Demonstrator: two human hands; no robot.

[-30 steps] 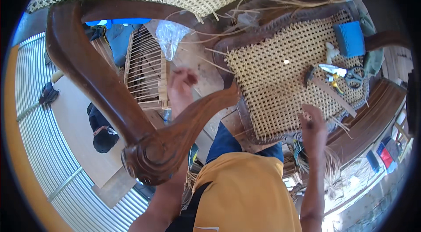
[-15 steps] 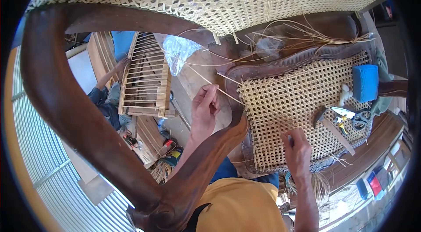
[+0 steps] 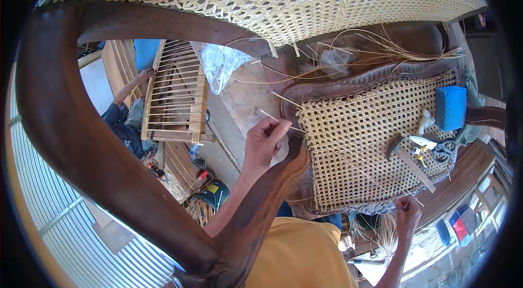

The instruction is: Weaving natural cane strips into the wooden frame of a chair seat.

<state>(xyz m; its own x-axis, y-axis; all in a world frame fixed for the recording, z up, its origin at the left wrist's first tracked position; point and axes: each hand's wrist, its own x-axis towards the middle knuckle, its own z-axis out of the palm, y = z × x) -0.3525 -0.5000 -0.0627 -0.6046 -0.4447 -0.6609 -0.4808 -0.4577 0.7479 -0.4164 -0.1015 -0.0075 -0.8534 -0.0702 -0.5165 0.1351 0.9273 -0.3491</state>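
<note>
Left hand [image 3: 264, 143] partly hides cane strand [image 3: 268, 116]; grip unclear in right hand [image 3: 407, 215].

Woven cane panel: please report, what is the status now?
Left hand pinching cane strand beside woven cane panel. Right hand by its near edge, grip unclear. Hammer, scissors lying on panel.

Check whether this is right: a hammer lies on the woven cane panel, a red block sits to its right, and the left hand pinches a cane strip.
Wrong colour: the block is blue, not red, as the head view shows. The rest holds: the hammer lies on the woven cane panel, and the left hand pinches a cane strip.
</note>
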